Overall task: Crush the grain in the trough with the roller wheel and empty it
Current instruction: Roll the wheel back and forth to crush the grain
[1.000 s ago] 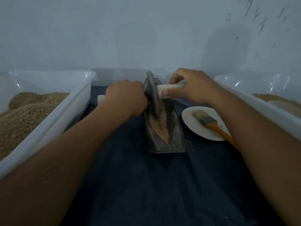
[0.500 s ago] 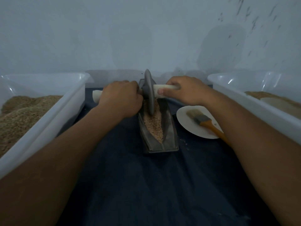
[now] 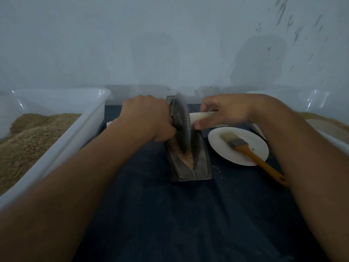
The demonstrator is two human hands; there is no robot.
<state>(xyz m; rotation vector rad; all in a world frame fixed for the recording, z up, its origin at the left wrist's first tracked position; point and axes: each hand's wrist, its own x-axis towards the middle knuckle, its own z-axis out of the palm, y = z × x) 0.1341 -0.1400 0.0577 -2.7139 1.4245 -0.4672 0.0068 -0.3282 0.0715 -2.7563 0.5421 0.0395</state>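
A grey metal trough (image 3: 201, 167) lies lengthwise on the dark cloth, its V-shaped groove holding tan grain (image 3: 187, 160). The grey roller wheel (image 3: 181, 122) stands upright in the groove, over the middle of the trough. A white handle (image 3: 203, 116) runs through the wheel to both sides. My left hand (image 3: 146, 118) is closed on the handle's left part, which it mostly hides. My right hand (image 3: 225, 112) grips the handle's right part, thumb under it.
A white bin (image 3: 75, 140) full of grain stands at the left. Another white bin (image 3: 332, 140) with grain is at the right. A white plate (image 3: 221, 146) beside the trough carries a brush (image 3: 245, 148) with an orange handle. A pale wall is close behind.
Both hands have drawn the wheel toward me along the groove, from the far end to about the middle. Less of the grain shows in front of the wheel.
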